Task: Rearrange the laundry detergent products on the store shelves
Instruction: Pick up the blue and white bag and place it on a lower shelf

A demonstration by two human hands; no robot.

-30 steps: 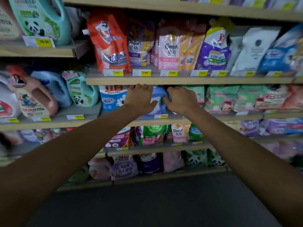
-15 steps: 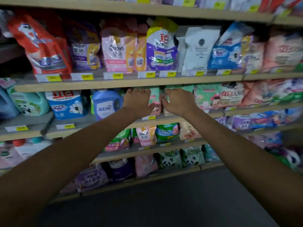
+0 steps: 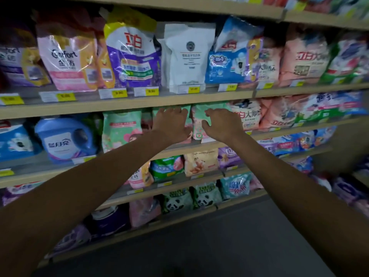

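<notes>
The green-and-pink detergent pouches stand upright in a row on the second shelf (image 3: pixel 127 105) down. The left hand (image 3: pixel 171 124) lies flat, fingers spread, on one pouch (image 3: pixel 186 114); just right, the right hand (image 3: pixel 221 124) curls loosely over its neighbour (image 3: pixel 199 118), gripping nothing I can tell.

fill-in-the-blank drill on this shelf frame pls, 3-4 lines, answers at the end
1. Both hands, the left hand and the right hand, reach to pouches coloured green and ____.
2. The blue jug stands on the same shelf as the hands, to their ____.
3. The plain white pouch sits one shelf ____ the hands.
4. The lowest shelf's green bags each show a ____ face.

Missing words: pink; left; above; panda
</notes>
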